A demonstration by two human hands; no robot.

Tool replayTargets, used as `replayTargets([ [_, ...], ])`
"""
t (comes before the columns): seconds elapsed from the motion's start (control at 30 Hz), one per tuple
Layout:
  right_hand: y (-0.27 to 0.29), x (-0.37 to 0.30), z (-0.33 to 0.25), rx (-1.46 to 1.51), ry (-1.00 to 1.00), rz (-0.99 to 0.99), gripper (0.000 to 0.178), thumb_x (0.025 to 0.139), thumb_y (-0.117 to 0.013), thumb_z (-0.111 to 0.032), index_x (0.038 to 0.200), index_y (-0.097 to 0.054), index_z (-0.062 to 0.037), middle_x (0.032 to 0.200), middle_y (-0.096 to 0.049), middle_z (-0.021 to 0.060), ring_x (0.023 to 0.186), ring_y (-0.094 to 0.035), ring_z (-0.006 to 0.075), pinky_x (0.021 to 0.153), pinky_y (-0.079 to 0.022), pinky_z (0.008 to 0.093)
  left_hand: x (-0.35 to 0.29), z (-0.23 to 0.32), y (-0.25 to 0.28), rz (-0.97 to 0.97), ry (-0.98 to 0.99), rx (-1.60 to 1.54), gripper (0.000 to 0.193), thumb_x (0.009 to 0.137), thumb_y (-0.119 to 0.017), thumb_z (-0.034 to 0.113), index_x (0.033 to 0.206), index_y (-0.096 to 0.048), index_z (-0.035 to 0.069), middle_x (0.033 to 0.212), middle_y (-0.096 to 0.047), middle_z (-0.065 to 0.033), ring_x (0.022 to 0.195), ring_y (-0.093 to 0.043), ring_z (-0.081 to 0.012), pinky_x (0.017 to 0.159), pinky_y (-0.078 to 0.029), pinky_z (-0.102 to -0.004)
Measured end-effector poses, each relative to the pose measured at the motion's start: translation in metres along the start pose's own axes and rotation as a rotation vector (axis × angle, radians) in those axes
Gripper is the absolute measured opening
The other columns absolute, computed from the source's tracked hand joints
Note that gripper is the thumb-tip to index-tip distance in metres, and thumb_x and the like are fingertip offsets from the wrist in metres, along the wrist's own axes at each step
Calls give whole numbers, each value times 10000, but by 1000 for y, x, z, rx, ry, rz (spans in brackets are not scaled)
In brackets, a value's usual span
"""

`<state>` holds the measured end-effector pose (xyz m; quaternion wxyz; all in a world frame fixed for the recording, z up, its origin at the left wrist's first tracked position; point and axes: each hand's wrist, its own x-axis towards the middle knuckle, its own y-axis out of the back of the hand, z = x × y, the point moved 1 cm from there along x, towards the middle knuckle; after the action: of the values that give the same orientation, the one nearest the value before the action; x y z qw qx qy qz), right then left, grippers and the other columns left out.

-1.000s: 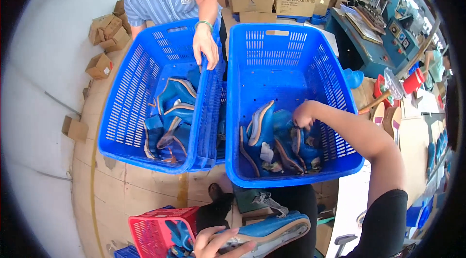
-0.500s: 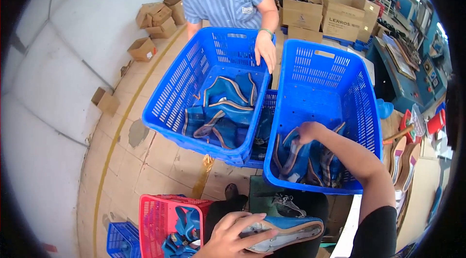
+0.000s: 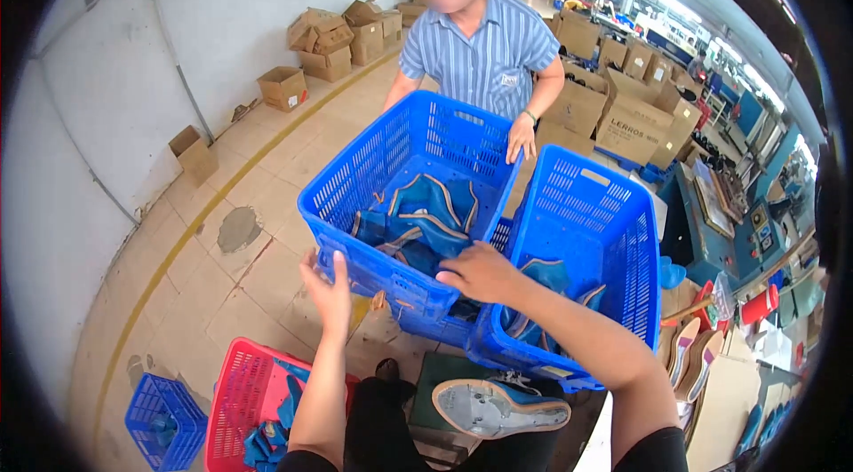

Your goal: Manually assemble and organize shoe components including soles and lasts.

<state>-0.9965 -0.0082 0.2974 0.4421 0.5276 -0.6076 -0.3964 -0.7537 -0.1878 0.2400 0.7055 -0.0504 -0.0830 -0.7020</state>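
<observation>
A blue plastic basket [image 3: 391, 269] with slotted walls holds several blue wedge-shaped shoe parts [image 3: 426, 206] with tan edges. My left hand [image 3: 329, 294] is at the basket's near wall, its fingers spread apart. At the near right corner my right hand [image 3: 487, 273] is curled over the rim; part of its fingers is hidden. On my lap lies a wedge shoe part [image 3: 493, 408], grey face up, tan-rimmed, with neither hand on it. Under my right forearm, a second blue basket [image 3: 613, 241] also holds blue shoe parts.
Facing me, a person in a striped shirt has one hand [image 3: 522, 139] on the first basket's far rim. A red basket [image 3: 233, 401] of blue pieces and a small blue basket [image 3: 167, 423] stand lower left. Soles [image 3: 697, 361] lie on the right-hand table. Cardboard boxes [image 3: 635, 121] stand behind.
The shoe part has left my left hand and lies on my lap. My right hand has moved out of the right basket to the left one; my left hand has come up beside it.
</observation>
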Motion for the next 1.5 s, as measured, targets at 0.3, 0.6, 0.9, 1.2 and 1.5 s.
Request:
replayTargets([
  [0.3, -62, 150, 69, -278, -244, -524, 552, 970, -721, -551, 1258, -745, -80, 1256, -748, 200, 1175, -713, 396, 958, -593, 557, 42, 17, -38, -628, -962, 565, 584, 692, -880, 614, 937, -745, 102, 1005, -651, -83, 1019, -532, -342, 1131, -346, -638],
  [0.6, -206, 266, 157, -236, -421, -537, 859, 870, -860, -485, 1561, -456, -171, 1430, -613, 213, 1301, -622, 493, 978, -548, 700, 58, -19, -58, -622, -843, 408, 629, 538, -921, 647, 820, -671, 143, 913, -550, -26, 970, -538, -283, 1033, -418, -526],
  [0.9, -210, 240, 172, -249, -265, -244, 653, 934, -722, -129, 1497, -395, -178, 1174, -691, 260, 1040, -732, 475, 862, -610, 578, 45, -34, -65, -495, -896, 333, 623, 642, -846, 751, 807, -637, 188, 928, -541, -6, 975, -547, -245, 1068, -404, -494],
  [1.2, 9, 120, 77, 226, -273, 601, 537, 992, -719, -36, 1453, -453, -104, 1262, -705, 128, 1118, -701, 262, 940, -564, 410, 29, -2, -54, -539, -956, 309, 636, 717, -814, 712, 800, -643, 105, 901, -548, -75, 1002, -568, -319, 1077, -422, -543],
  [1.5, 112, -73, 190, 89, -842, 1398, 495, 994, -723, -80, 1444, -559, -207, 1182, -661, 78, 902, -674, 176, 595, -586, 337, 15, 17, -52, -554, -990, 361, 644, 651, -880, 653, 853, -673, 77, 960, -582, -90, 1062, -552, -341, 1138, -380, -593],
])
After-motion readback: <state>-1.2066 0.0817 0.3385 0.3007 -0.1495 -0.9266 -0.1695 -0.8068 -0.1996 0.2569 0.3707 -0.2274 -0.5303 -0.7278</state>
